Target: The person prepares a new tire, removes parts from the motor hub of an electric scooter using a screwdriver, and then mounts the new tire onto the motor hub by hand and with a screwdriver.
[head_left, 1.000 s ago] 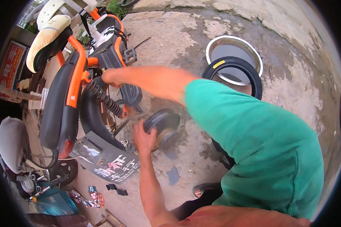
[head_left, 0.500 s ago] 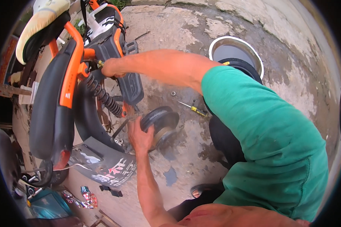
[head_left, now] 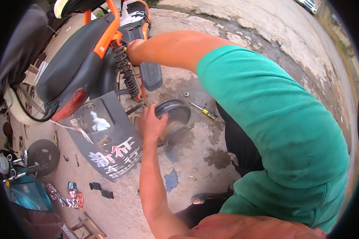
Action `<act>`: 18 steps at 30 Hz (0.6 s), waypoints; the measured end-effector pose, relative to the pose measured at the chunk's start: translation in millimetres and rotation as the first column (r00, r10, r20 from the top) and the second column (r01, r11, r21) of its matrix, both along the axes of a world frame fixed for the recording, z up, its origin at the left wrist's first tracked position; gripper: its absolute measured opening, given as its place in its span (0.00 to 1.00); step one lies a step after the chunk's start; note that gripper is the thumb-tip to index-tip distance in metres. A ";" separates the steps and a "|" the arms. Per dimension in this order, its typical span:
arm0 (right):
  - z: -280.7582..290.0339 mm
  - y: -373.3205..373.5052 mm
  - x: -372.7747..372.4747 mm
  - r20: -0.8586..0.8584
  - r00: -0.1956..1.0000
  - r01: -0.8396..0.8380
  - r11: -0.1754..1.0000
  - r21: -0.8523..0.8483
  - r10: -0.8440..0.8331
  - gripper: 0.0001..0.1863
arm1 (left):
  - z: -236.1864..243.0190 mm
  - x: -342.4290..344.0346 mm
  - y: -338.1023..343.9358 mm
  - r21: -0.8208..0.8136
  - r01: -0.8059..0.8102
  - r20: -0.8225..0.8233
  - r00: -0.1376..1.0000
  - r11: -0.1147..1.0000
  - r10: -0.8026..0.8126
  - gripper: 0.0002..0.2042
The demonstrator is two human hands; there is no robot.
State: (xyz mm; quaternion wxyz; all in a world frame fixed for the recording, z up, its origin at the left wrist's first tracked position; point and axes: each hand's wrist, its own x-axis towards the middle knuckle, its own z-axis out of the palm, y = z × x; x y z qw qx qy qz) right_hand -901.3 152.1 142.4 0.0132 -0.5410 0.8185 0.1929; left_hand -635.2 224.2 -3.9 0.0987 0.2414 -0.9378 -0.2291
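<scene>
An electric scooter with an orange frame (head_left: 112, 20), black seat (head_left: 73, 55) and coil spring shock absorber (head_left: 127, 71) stands at my left. At its rear, a bare dark wheel rim (head_left: 179, 113) without a tyre sits low above the ground. My left hand (head_left: 151, 122) grips the near left side of this rim, thumb apart from the fingers. My right hand (head_left: 134, 51) is closed beside the top of the shock absorber, on something with a small yellow part; most of it is hidden by the hand. Below the seat hangs a black mudguard (head_left: 115, 135) with printed characters.
A yellow-handled screwdriver (head_left: 205, 112) and a small metal ring (head_left: 186, 94) lie on the concrete right of the rim. At lower left are black blocks (head_left: 101, 190), crumpled foil (head_left: 72, 195), a wooden stool (head_left: 89, 227) and a blue-green vehicle (head_left: 28, 195).
The view has shifted, so the scooter sits higher and further right in the picture. Both hands stay at the same places on the scooter; the white basin is now hidden behind my arm.
</scene>
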 end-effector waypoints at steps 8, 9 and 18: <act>-25.8 1.8 -50.2 0.260 0.965 0.069 0.939 -0.336 0.022 0.19 | -7.1 -15.5 -2.1 0.016 0.014 -0.032 0.999 1.000 -0.014 0.29; -34.3 2.7 -55.5 0.208 0.965 -0.053 0.897 -0.439 0.159 0.17 | -6.7 -12.8 -2.2 0.028 0.015 -0.014 1.000 1.000 -0.014 0.29; -70.1 -25.6 -35.4 0.677 -0.588 0.799 0.451 0.398 0.444 0.07 | -15.3 -6.2 -13.5 0.010 0.014 -0.057 0.998 1.000 -0.014 0.27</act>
